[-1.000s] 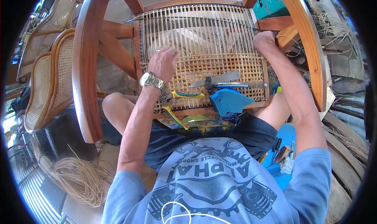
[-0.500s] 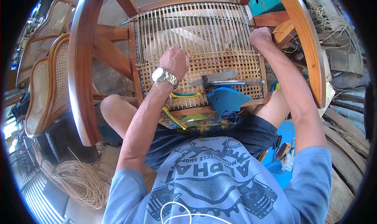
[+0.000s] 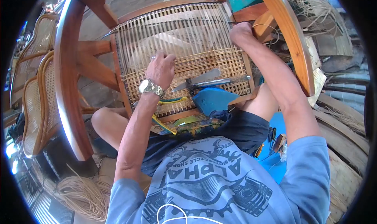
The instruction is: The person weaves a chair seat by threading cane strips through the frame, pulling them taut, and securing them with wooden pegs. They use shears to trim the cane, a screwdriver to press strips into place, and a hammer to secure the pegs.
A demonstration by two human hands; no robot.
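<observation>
Head view on my screen: I am looking down at a cane seat (image 3: pixel 184 62) set in a wooden chair frame (image 3: pixel 292 23), with the person's knees at its near edge. On the far part I see only strands running lengthwise; on the near part others cross them in an open grid. The left hand (image 3: pixel 160 69), with a steel wristwatch (image 3: pixel 144 85) on its wrist, is over the left part of the seat near the border of that grid, fingers curled; I cannot tell whether it pinches a strand. The right hand (image 3: pixel 240 33) is at the seat's right side rail, fingers folded in and turned from my lens, so I cannot tell what, if anything, it grips. Just beside it hangs a loose loop of cane (image 3: pixel 278 34). On the near grid I make out a hammer (image 3: pixel 214 83) lying beside a flat metal blade (image 3: pixel 210 73), and nearer the person a blue piece (image 3: pixel 214 101) and a tool with yellow handles (image 3: pixel 164 126), partly behind the left forearm. At lower left I see a bundle of cane strands (image 3: pixel 84 194).
</observation>
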